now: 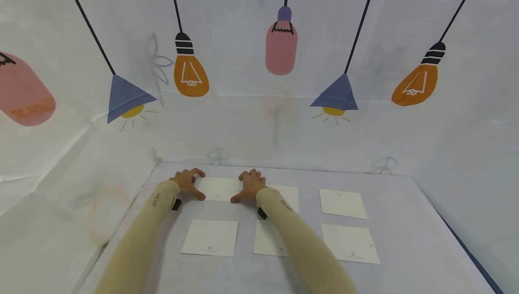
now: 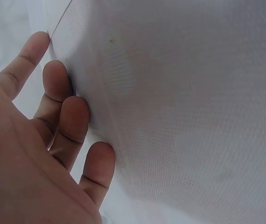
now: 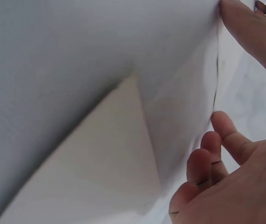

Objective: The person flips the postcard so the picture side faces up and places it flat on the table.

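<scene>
In the head view, a cream-white square card [image 1: 219,189] lies flat in the back row at the left, between my two hands. My left hand [image 1: 189,183] is at its left side, thumb and index finger spread apart along that edge. On the opposite side, my right hand [image 1: 249,186] has its thumb and fingers spread, with the thumb tip at the card's right edge. The left wrist view shows the left fingertips [image 2: 99,161] resting against the white surface, loosely bent. Another card [image 3: 100,163] lies below the right hand in the right wrist view.
Right of my right hand is a second back-row card [image 1: 289,197], partly behind the sleeve. A third card [image 1: 342,203] lies further right. The front row has a left card [image 1: 210,237], a middle card [image 1: 267,242] partly under my forearm, and a right card [image 1: 350,243]. White walls surround the white table [image 1: 405,222].
</scene>
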`<control>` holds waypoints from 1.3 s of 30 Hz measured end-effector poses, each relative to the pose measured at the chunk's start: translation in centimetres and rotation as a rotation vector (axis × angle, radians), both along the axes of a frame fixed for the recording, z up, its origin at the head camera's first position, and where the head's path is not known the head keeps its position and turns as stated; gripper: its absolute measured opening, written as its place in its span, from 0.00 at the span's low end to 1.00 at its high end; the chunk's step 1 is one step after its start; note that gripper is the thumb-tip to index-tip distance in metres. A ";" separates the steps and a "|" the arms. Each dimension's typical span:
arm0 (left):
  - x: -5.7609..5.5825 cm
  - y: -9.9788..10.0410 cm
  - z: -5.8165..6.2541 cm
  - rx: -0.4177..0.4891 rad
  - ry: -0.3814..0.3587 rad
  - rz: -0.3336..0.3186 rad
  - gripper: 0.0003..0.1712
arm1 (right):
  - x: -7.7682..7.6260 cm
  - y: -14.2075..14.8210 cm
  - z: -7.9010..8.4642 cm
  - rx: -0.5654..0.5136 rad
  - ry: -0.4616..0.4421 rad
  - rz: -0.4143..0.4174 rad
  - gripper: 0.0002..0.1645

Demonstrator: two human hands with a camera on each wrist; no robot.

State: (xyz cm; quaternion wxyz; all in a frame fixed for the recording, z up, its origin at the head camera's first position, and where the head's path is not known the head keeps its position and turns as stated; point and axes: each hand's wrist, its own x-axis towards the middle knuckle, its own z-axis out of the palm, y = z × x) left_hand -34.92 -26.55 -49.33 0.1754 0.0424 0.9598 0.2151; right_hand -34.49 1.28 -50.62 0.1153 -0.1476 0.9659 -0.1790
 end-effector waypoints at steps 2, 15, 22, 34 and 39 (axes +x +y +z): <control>0.0 0.1 0.0 -0.014 0.008 -0.004 0.56 | -0.1 0.0 0.2 0.000 -0.012 0.000 0.54; 0.1 0.4 -0.1 -0.018 0.016 -0.033 0.53 | 0.2 0.4 0.1 -0.026 -0.048 -0.006 0.52; 0.0 0.0 -0.5 0.000 0.035 -0.054 0.55 | 0.3 0.4 0.5 -0.050 -0.052 0.005 0.52; 0.3 -0.5 -0.8 0.059 0.061 -0.068 0.53 | 0.9 0.6 1.3 -0.093 -0.049 0.015 0.52; 0.2 -0.6 -1.1 0.071 0.079 -0.066 0.53 | 0.9 0.7 1.1 -0.118 -0.052 0.018 0.53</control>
